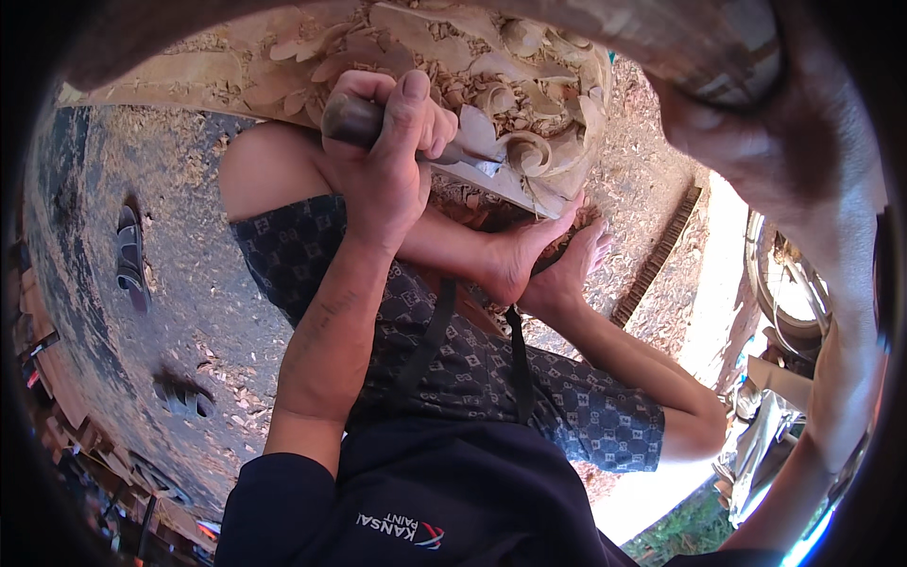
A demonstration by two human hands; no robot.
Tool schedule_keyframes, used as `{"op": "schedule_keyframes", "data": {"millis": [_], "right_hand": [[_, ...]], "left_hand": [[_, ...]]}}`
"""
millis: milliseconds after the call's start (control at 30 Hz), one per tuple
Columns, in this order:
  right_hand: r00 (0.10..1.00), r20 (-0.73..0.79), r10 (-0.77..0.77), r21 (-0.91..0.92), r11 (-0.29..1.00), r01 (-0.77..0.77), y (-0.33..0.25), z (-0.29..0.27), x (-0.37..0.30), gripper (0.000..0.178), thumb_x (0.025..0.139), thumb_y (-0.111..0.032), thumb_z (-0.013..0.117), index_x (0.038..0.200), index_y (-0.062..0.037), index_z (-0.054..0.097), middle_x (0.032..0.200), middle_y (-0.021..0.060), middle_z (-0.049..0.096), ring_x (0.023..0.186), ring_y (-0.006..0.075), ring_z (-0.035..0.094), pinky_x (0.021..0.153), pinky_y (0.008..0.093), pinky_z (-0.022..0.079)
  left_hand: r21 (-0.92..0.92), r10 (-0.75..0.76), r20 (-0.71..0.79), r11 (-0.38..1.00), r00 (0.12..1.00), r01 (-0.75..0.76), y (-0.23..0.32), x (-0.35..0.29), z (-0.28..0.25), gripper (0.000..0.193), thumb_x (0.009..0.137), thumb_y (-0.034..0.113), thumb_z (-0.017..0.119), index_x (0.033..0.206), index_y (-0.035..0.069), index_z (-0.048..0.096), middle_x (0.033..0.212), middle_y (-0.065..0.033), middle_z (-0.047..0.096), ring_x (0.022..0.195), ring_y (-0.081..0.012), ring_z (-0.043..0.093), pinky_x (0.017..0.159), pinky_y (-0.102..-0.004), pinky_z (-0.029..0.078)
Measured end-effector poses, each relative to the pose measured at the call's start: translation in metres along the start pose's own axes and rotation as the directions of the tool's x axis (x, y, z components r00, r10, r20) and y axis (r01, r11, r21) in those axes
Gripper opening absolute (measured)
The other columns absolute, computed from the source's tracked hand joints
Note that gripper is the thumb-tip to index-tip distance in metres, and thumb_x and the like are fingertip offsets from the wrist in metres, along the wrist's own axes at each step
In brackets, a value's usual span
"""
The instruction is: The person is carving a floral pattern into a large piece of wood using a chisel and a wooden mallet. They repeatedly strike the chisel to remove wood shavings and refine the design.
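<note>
My left hand (392, 156) is closed around the dark, rounded handle of a carving chisel (351, 121), its thumb lying along the handle. The chisel's metal blade slants down to the right, and its tip touches the edge of a carved wooden panel (453, 28). Scrolls and leaf shapes stand out in relief on this panel, with shavings lying in the hollows. Raised close to the camera at upper right, my right hand (765, 142) grips a thick wooden mallet (709, 47). That mallet is blurred and only partly in view, and some fingers are hidden.
My bare feet (529, 260) and crossed legs are just below the panel. Wood chips cover the ground (203, 283). Sandals (130, 250) lie at left, a ridged dark strip (657, 255) at right. A bicycle wheel (789, 283) and piled scraps stand farther right.
</note>
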State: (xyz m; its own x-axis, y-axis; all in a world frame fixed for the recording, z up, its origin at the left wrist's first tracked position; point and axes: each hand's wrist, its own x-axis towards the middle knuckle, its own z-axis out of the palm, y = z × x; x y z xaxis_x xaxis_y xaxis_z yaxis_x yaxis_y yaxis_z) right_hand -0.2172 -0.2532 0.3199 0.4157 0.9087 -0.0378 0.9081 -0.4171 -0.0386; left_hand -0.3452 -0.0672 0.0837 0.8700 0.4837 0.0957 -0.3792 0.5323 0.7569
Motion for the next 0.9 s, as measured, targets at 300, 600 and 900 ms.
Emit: {"op": "schedule_keyframes", "data": {"millis": [300, 600, 900], "right_hand": [[1.0, 0.021, -0.015, -0.041, 0.999, 0.016, -0.01, -0.002, 0.0, 0.08, 0.091, 0.0, 0.082, 0.162, -0.0189, 0.049, 0.137, 0.0113, 0.064, 0.103, 0.0233, 0.078, 0.09, 0.0379, 0.063], [0.998, 0.023, -0.053, -0.07, 0.996, 0.054, -0.018, -0.003, 0.015, 0.076, 0.091, -0.003, 0.082, 0.159, -0.0216, 0.053, 0.129, 0.0092, 0.066, 0.101, 0.023, 0.078, 0.087, 0.0371, 0.063], [0.993, 0.013, -0.12, -0.085, 0.989, 0.12, -0.029, 0.002, 0.027, 0.072, 0.092, -0.005, 0.082, 0.156, -0.0243, 0.056, 0.121, 0.0072, 0.068, 0.098, 0.0226, 0.079, 0.084, 0.0364, 0.063]], "left_hand": [[-0.079, -0.013, -0.032, 0.997, 0.999, 0.01, -0.005, -0.008, 0.001, 0.021, 0.116, 0.013, 0.061, 0.1, 0.016, 0.047, 0.075, 0.0045, 0.042, 0.067, -0.0107, 0.043, 0.073, -0.0346, 0.044], [-0.17, -0.021, -0.053, 0.985, 0.998, 0.011, -0.008, -0.014, -0.004, 0.026, 0.117, 0.015, 0.059, 0.093, 0.016, 0.049, 0.076, 0.0051, 0.042, 0.07, -0.0106, 0.042, 0.075, -0.0348, 0.043], [-0.201, -0.011, 0.015, 0.98, 1.0, 0.013, -0.01, -0.02, -0.02, 0.02, 0.117, 0.013, 0.058, 0.1, 0.019, 0.049, 0.077, 0.0048, 0.042, 0.07, -0.0105, 0.042, 0.076, -0.0348, 0.041]]}}
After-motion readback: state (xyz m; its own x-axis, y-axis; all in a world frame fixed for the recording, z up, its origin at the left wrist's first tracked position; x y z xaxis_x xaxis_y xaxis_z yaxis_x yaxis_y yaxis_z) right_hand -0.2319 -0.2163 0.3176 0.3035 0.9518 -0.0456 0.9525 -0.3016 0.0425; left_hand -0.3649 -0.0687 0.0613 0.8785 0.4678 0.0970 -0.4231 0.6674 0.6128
